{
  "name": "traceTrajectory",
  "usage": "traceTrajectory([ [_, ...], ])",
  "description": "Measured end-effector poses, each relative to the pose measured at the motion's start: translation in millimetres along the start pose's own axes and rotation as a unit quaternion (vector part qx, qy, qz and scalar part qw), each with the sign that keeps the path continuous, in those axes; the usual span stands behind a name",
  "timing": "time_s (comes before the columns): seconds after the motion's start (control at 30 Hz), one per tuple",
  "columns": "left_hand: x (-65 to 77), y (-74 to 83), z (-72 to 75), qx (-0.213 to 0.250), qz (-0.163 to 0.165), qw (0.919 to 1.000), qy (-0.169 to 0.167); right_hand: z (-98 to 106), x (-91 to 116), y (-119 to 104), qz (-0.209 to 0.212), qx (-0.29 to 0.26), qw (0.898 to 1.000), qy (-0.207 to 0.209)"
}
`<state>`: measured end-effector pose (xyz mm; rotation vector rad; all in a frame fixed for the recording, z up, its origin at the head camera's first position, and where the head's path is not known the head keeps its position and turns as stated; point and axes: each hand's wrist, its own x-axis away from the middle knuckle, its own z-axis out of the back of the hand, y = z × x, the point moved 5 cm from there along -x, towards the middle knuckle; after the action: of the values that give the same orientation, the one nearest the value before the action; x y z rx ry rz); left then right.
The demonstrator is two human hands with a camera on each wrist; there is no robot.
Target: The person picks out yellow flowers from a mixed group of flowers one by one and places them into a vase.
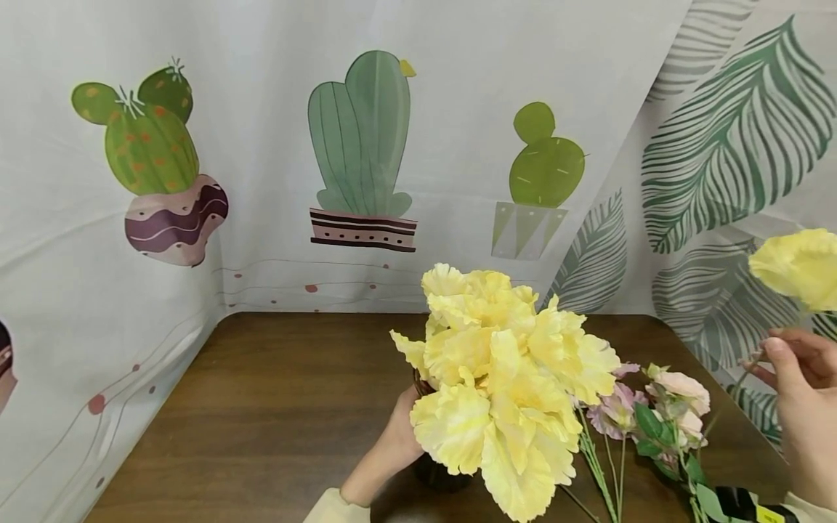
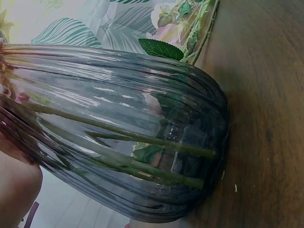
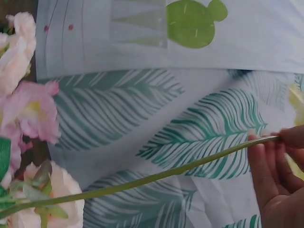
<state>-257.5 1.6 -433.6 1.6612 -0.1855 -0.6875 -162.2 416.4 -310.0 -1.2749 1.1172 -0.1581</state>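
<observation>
My left hand [image 1: 400, 432] grips the neck of a ribbed, smoky glass vase [image 2: 123, 118] standing on the brown table. Large ruffled yellow flowers [image 1: 497, 378] fill the vase's mouth and hide most of it in the head view. Through the glass in the left wrist view, green stems [image 2: 156, 168] slant toward the base. Off to the right, my right hand [image 1: 801, 392] pinches a single yellow flower [image 1: 798, 269] by its stem just under the bloom. In the right wrist view that long green stem [image 3: 166, 174] trails away past the fingers.
Pink and pale peach flowers [image 1: 680, 399] with green leaves lie on the table's right side, near loose stems [image 1: 598, 465]. A black strap with a yellow label [image 1: 752, 505] is by the right wrist. Printed cactus and leaf cloth [image 1: 458, 167] hangs behind the wooden table [image 1: 281, 407].
</observation>
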Motion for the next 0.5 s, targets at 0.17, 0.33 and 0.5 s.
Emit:
traceTrajectory([
  [0.17, 0.0, 0.9, 0.9, -0.044, -0.003, 0.9990, 0.007, -2, 3, -13, 0.047, -0.148, 0.988, 0.000],
  [0.33, 1.0, 3.5, 0.6, -0.055, -0.008, 0.9984, 0.007, -6, 5, -25, 0.079, -0.265, 0.961, -0.021],
  [0.5, 1.7, 2.0, -0.1, 0.002, 0.018, 0.9998, 0.011, -14, 6, -34, 0.074, -0.363, 0.927, -0.064],
])
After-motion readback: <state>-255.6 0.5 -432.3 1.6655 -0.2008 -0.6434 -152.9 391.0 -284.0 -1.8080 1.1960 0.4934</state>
